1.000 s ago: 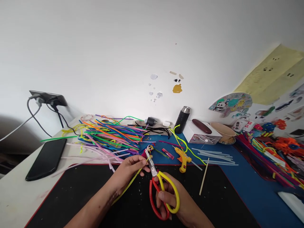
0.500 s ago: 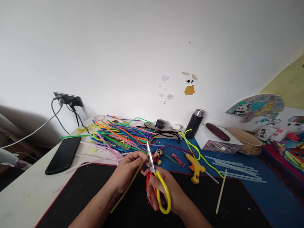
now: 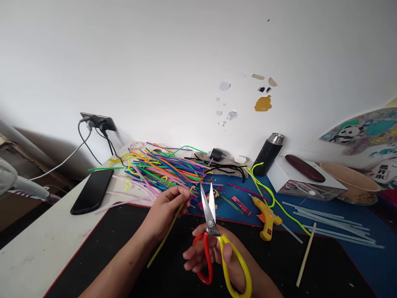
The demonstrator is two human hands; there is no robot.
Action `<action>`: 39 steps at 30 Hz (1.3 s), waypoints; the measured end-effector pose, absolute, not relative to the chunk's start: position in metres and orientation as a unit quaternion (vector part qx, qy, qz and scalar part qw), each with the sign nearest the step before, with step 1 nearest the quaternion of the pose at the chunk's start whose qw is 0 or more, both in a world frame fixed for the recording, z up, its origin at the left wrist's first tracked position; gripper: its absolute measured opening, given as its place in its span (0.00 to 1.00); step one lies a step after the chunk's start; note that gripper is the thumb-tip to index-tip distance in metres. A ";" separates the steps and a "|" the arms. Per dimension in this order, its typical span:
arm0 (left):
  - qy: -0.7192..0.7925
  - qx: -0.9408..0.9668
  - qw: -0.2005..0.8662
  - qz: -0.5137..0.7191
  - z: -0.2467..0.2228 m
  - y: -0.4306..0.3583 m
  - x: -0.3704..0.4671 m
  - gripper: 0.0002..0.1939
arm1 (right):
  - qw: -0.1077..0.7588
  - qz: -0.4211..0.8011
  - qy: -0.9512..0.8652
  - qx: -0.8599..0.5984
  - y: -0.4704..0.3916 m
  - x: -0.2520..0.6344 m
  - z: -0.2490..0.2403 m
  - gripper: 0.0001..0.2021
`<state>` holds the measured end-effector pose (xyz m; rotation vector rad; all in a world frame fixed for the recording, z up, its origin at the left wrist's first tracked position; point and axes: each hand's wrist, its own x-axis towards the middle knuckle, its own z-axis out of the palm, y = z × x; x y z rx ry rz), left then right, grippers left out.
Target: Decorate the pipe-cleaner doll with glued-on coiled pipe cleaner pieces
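A pale wall (image 3: 155, 62) filled the upper part of the view, above a table (image 3: 40, 240) that was whitish at left and blue at right. A black mat (image 3: 335, 265) with a red edge lay at the front, and behind its left part spread a pile of many-coloured pipe cleaners (image 3: 167, 169). A white box (image 3: 305, 182) stood right of a tilted-looking black flask (image 3: 267, 156), and a black phone (image 3: 93, 192) lay flat on the whitish side. Over the mat, the right hand (image 3: 228, 254) held scissors (image 3: 211, 223) by their red and yellow handles, its fingers loosely spread, the blades parted and pointing away from the person. The left hand (image 3: 170, 207) kept a narrow pinch on a yellow pipe cleaner (image 3: 163, 240); its long end ran back beside the wrist, while a short, bent tip poked out past the fingertips, left of the blades and apart from them. A yellow glue gun (image 3: 267, 217) lay beyond the right hand, near translucent sticks (image 3: 336, 226). Behind the blades, partly covered, was a small colourful figure (image 3: 217, 192), with a pink tool (image 3: 242, 205) to its right.
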<state>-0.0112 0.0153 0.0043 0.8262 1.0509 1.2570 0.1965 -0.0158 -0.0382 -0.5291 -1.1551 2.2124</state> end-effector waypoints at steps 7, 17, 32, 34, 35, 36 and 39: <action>0.494 0.421 0.516 0.559 0.009 0.012 -0.015 0.22 | 0.283 0.732 -0.531 -0.320 -0.026 0.197 -0.025 0.39; 0.544 0.494 0.414 0.537 0.016 0.006 -0.015 0.22 | 0.293 0.673 -0.541 -0.410 -0.029 0.191 -0.016 0.35; 0.543 0.533 0.403 0.509 0.018 -0.005 -0.001 0.14 | 0.296 0.622 -0.571 -0.446 -0.030 0.191 -0.017 0.26; 0.539 0.542 0.400 0.505 0.016 -0.006 -0.001 0.13 | 0.299 0.618 -0.575 -0.445 -0.030 0.190 -0.016 0.25; 0.538 0.546 0.398 0.504 0.015 -0.006 -0.001 0.12 | 0.299 0.618 -0.575 -0.445 -0.030 0.190 -0.016 0.25; 0.537 0.551 0.394 0.503 0.015 -0.006 -0.001 0.11 | 0.298 0.617 -0.575 -0.447 -0.030 0.190 -0.016 0.25; 0.535 0.562 0.387 0.498 0.015 -0.006 -0.001 0.10 | 0.294 0.609 -0.576 -0.459 -0.030 0.190 -0.014 0.25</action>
